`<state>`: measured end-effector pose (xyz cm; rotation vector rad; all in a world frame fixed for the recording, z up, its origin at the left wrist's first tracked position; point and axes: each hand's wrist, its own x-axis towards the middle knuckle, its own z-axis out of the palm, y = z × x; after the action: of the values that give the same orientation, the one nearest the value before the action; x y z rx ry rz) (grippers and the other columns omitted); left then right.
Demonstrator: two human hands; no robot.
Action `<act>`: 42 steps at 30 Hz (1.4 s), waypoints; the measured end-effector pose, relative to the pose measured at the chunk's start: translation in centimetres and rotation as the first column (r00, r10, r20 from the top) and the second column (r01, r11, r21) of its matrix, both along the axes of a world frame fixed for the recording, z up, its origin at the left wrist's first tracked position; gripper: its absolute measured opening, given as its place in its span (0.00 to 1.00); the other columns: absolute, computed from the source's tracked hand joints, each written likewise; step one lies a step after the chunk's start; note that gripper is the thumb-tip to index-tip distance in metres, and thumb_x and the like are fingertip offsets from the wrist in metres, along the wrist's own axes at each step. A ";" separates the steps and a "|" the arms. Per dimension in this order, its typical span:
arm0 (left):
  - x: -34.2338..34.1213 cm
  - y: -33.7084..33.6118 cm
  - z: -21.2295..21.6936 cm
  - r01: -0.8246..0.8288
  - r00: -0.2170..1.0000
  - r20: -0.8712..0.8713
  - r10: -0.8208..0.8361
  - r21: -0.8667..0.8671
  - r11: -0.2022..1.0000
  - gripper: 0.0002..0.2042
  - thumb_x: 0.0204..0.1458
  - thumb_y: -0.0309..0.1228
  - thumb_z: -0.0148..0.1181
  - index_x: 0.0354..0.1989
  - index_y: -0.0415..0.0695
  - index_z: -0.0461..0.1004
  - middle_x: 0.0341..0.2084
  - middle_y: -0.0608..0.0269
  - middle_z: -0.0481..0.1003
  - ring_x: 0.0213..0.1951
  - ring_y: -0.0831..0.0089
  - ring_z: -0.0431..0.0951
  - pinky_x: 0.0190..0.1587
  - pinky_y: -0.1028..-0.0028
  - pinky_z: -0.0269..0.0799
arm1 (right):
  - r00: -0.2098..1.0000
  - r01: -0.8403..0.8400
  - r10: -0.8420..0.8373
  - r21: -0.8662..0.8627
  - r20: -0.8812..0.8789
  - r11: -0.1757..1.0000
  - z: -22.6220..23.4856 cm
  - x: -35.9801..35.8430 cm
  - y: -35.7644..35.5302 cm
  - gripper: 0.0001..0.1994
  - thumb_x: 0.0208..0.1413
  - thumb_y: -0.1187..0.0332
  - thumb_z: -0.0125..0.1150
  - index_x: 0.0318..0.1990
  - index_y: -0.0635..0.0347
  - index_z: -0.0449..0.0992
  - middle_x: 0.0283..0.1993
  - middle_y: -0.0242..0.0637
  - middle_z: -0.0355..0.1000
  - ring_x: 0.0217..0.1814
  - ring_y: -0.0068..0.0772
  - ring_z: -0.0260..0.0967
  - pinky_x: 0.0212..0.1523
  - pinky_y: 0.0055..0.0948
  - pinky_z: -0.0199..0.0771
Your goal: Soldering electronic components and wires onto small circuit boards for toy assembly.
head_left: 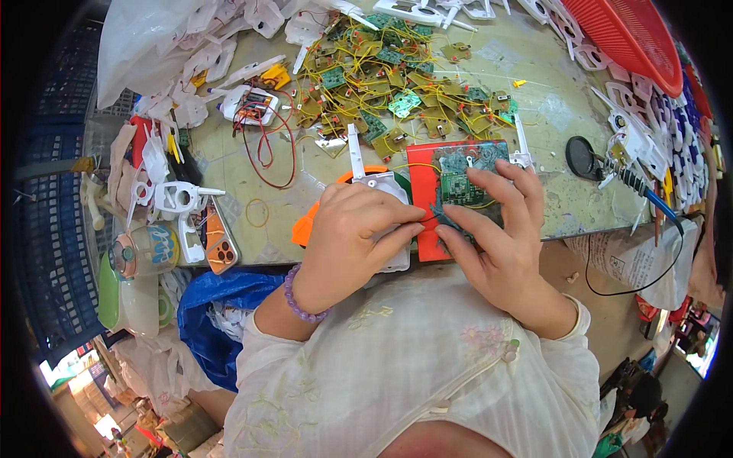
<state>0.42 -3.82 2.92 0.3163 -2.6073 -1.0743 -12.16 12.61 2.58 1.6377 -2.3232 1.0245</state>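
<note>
In front of me lies a red pad (427, 183) with a worn, dark teal surface. A green circuit board (456, 188) with yellow wires rests on it. My right hand (500, 233) holds this board against the pad, fingers bent over its right side and lower edge. Thumb and forefinger of my left hand (355, 237) pinch a thin dark wire (431, 217) beside the board's lower left corner. Under my left hand are a white plastic housing (393, 185) and an orange round object (305, 227), both partly covered.
Behind the pad spreads a heap of circuit boards (382, 69) with yellow wires. At left are a battery holder (256, 107) with red leads, white housings (183, 197) and a phone (222, 248). A soldering iron (640, 185) lies right; a red basket (634, 38) stands behind.
</note>
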 end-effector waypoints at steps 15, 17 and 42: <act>-0.8 1.4 -1.5 -0.194 0.974 -0.042 0.224 0.369 0.909 0.08 0.41 0.28 0.67 0.31 0.45 0.79 0.24 0.65 0.77 0.28 0.67 0.75 0.37 0.69 0.65 | 0.964 -0.246 0.240 -0.040 -0.115 0.969 -0.6 0.4 1.1 0.10 0.30 0.72 0.68 0.24 0.55 0.74 0.51 0.42 0.70 0.57 0.53 0.62 0.59 0.56 0.56; -1.2 0.9 -1.6 -0.067 0.977 -0.203 0.072 0.029 0.997 0.09 0.40 0.28 0.68 0.32 0.46 0.79 0.24 0.66 0.77 0.28 0.68 0.75 0.37 0.70 0.65 | 0.967 -0.235 0.225 -0.082 -0.115 0.968 -0.9 0.7 1.0 0.08 0.32 0.71 0.63 0.23 0.55 0.69 0.49 0.39 0.71 0.55 0.46 0.64 0.57 0.55 0.58; -0.3 0.9 -2.1 -0.011 0.949 -0.315 -0.006 -0.052 0.999 0.12 0.39 0.22 0.66 0.35 0.46 0.80 0.23 0.69 0.75 0.24 0.72 0.72 0.31 0.71 0.63 | 0.996 -0.087 0.087 0.044 -0.004 0.995 -0.2 -2.6 -1.4 0.19 0.41 0.71 0.67 0.45 0.58 0.75 0.50 0.37 0.70 0.52 0.44 0.64 0.56 0.45 0.59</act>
<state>0.11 -2.92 0.77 0.1221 -2.3438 -0.9633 -14.76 11.18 2.40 1.7705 -2.3053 0.9895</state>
